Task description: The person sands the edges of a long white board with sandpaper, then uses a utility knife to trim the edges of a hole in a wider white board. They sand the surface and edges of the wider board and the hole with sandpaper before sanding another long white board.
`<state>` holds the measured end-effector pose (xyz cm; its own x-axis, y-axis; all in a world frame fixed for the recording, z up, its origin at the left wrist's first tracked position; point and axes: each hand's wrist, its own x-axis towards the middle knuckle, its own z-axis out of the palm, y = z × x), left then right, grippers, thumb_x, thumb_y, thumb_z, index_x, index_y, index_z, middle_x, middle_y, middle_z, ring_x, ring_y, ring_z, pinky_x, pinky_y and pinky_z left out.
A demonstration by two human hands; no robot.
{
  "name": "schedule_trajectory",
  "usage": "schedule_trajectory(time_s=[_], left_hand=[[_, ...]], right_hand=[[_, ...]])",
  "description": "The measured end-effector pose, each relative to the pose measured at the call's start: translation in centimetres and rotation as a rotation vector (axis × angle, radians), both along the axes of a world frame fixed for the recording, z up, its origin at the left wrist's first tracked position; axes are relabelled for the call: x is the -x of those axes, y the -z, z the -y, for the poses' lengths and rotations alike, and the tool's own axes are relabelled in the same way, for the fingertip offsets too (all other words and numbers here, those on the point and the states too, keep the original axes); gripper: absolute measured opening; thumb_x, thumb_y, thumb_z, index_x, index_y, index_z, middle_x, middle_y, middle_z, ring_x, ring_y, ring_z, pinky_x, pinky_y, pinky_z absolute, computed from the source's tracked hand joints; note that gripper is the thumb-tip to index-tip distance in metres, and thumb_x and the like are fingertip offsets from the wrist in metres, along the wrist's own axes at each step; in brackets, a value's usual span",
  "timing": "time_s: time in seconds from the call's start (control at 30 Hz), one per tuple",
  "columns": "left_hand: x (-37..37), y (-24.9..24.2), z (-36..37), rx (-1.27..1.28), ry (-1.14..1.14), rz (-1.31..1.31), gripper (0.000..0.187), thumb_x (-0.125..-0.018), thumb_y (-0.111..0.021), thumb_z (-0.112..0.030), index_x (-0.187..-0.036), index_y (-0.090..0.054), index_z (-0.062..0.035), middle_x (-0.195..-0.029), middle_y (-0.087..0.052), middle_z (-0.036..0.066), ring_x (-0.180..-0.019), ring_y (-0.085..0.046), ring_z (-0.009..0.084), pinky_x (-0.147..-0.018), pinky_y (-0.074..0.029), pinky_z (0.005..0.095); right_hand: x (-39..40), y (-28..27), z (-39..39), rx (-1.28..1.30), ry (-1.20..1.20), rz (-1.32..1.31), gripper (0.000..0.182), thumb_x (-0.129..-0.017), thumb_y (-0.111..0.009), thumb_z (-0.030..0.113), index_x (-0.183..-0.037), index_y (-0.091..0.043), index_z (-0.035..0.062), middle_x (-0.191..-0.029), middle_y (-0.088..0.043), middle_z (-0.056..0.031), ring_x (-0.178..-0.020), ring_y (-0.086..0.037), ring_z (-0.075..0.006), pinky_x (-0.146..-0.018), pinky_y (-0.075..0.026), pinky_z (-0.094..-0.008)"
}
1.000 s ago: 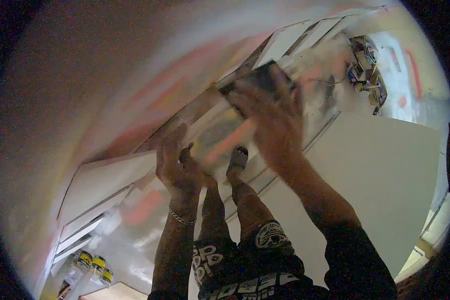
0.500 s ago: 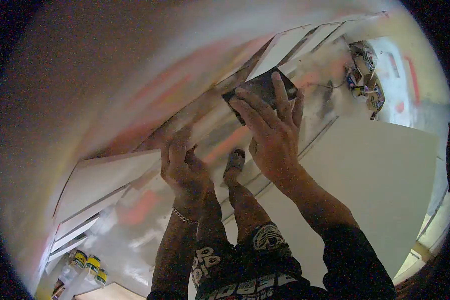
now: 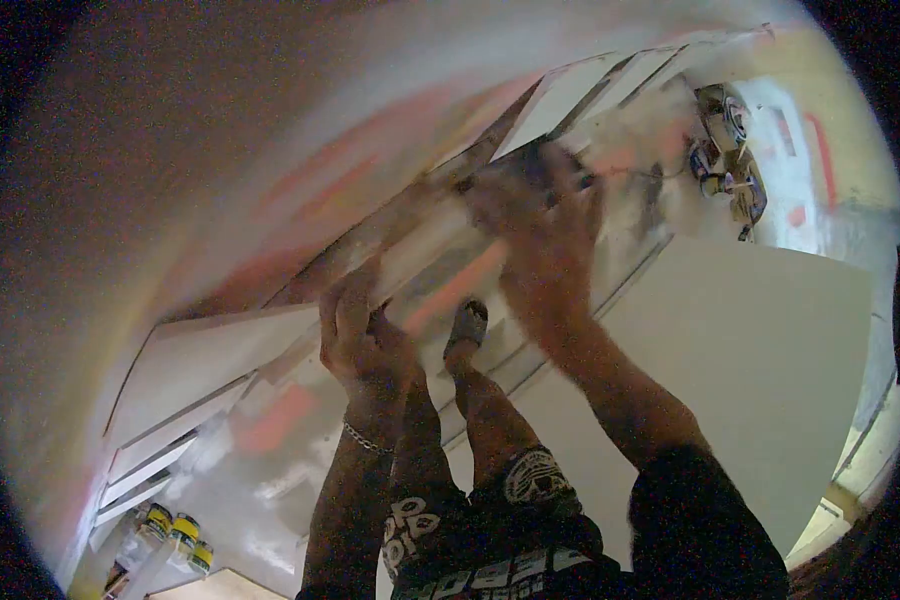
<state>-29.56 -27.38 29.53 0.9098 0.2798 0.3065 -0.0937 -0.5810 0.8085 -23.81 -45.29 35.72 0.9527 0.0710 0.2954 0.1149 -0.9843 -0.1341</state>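
Motion blurs my right hand (image 3: 555,235), which holds a dark flat pad (image 3: 530,170) under its fingers, over the far end of a narrow light strip. The pad's edges are smeared. My left hand (image 3: 365,335), with a chain bracelet at the wrist, is lower and to the left. Its fingers are bent and close together near the strip's lower end; what they grip is too dim to make out.
White panels (image 3: 220,365) lean at the left, and more (image 3: 570,100) stand at the upper middle. A large pale board (image 3: 750,340) lies at the right. Yellow-labelled containers (image 3: 183,530) stand lower left; clutter (image 3: 730,170) lies upper right. My slippered foot (image 3: 467,325) is below the hands.
My right hand and the dark pad have gone from fairly sharp to heavily blurred, with a small shift in place. My left hand has stayed nearly still.
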Motion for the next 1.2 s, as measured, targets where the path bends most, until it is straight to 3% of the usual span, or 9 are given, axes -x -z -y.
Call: schedule_trajectory(time_s=[0.07, 0.17, 0.6, 0.67, 0.8, 0.87, 1.07, 1.13, 1.2], left_hand=[[0.6, 1.7, 0.5, 0.359, -0.085, -0.113, 0.043, -0.075, -0.053, 0.018, -0.112, -0.069, 0.0006, -0.106, -0.066, 0.014, -0.098, -0.066, 0.0263, -0.081, -0.057, 0.0337], [-0.2, -0.3, 0.6, 0.060, -0.018, 0.005, 0.044, -0.075, -0.052, 0.018, -0.111, -0.069, 0.0003, -0.104, -0.066, 0.015, -0.097, -0.067, 0.0271, -0.081, -0.057, 0.0349], [-0.9, -0.5, 0.2, 0.077, -0.103, -0.049, 0.040, -0.080, -0.052, 0.014, -0.112, -0.070, -0.0031, -0.108, -0.070, 0.016, -0.101, -0.068, 0.0292, -0.079, -0.060, 0.0357], [-0.9, 0.7, -0.3, -0.115, -0.016, 0.079, 0.042, -0.072, -0.069, 0.014, -0.110, -0.070, -0.0036, -0.114, -0.070, 0.013, -0.107, -0.066, 0.0319, -0.092, -0.054, 0.0405], [-0.7, -0.3, -0.2, 0.054, -0.020, -0.101, 0.040, -0.072, -0.069, 0.013, -0.110, -0.070, -0.0032, -0.113, -0.070, 0.013, -0.106, -0.066, 0.0325, -0.092, -0.054, 0.0414], [-0.5, 0.2, -1.1, -0.011, -0.052, -0.046, 0.043, -0.077, -0.054, 0.013, -0.113, -0.071, -0.0040, -0.112, -0.069, 0.017, -0.101, -0.068, 0.0305, -0.077, -0.060, 0.0372], [-0.3, 1.4, -1.3, -0.110, 0.037, 0.070, 0.040, -0.080, -0.057, 0.009, -0.115, -0.070, -0.0046, -0.114, -0.068, 0.016, -0.100, -0.068, 0.0319, -0.074, -0.061, 0.0364], [-0.7, 0.7, -1.7, -0.060, 0.071, 0.076, 0.039, -0.080, -0.058, 0.009, -0.115, -0.070, -0.0043, -0.112, -0.069, 0.017, -0.100, -0.068, 0.0322, -0.073, -0.061, 0.0370], [-0.9, 0.1, -2.5, -0.023, 0.101, 0.085, 0.039, -0.081, -0.059, 0.009, -0.116, -0.069, -0.0039, -0.111, -0.069, 0.017, -0.100, -0.068, 0.0324, -0.073, -0.061, 0.0376]], right_hand=[[0.9, -0.3, -1.2, 0.050, -0.205, 0.038, 0.042, -0.079, -0.058, -0.001, -0.108, -0.071, 0.0259, -0.127, -0.064, 0.0047, -0.137, -0.040, -0.0362, -0.116, -0.014, -0.0659], [-1.6, -0.7, 2.2, 0.152, -0.076, 0.038, 0.041, -0.080, -0.058, 0.000, -0.108, -0.072, 0.0262, -0.128, -0.064, 0.0062, -0.139, -0.039, -0.0363, -0.117, -0.013, -0.0653], [1.3, -0.5, 0.2, 0.149, -0.166, 0.030, 0.055, -0.078, -0.057, -0.002, -0.123, -0.068, 0.0277, -0.141, -0.056, 0.0099, -0.142, -0.034, -0.0412, -0.115, -0.015, -0.0682], [-0.5, -1.2, 1.8, 0.190, -0.141, 0.023, 0.056, -0.078, -0.057, -0.002, -0.124, -0.067, 0.0275, -0.140, -0.057, 0.0102, -0.141, -0.036, -0.0404, -0.116, -0.014, -0.0665], [-1.2, -0.2, 1.6, 0.095, -0.075, 0.048, 0.058, -0.077, -0.056, -0.005, -0.122, -0.068, 0.0299, -0.137, -0.060, 0.0092, -0.140, -0.040, -0.0360, -0.118, -0.009, -0.0642], [0.5, -0.8, -0.8, 0.051, -0.233, 0.013, 0.059, -0.078, -0.054, -0.007, -0.123, -0.067, 0.0278, -0.137, -0.060, 0.0069, -0.140, -0.041, -0.0362, -0.118, -0.009, -0.0635], [-2.3, 3.1, 2.7, 0.091, -0.022, 0.114, 0.051, -0.084, -0.051, -0.002, -0.126, -0.065, 0.0223, -0.140, -0.058, 0.0009, -0.140, -0.039, -0.0384, -0.117, -0.015, -0.0653], [1.4, 4.8, -1.2, -0.205, -0.234, 0.067, 0.056, -0.083, -0.052, -0.001, -0.133, -0.061, 0.0230, -0.144, -0.054, -0.0028, -0.140, -0.039, -0.0401, -0.117, -0.020, -0.0636], [2.1, 4.4, -2.3, -0.051, -0.387, 0.154, 0.060, -0.080, -0.055, 0.001, -0.136, -0.060, 0.0218, -0.147, -0.051, -0.0046, -0.139, -0.039, -0.0406, -0.117, -0.025, -0.0593]])
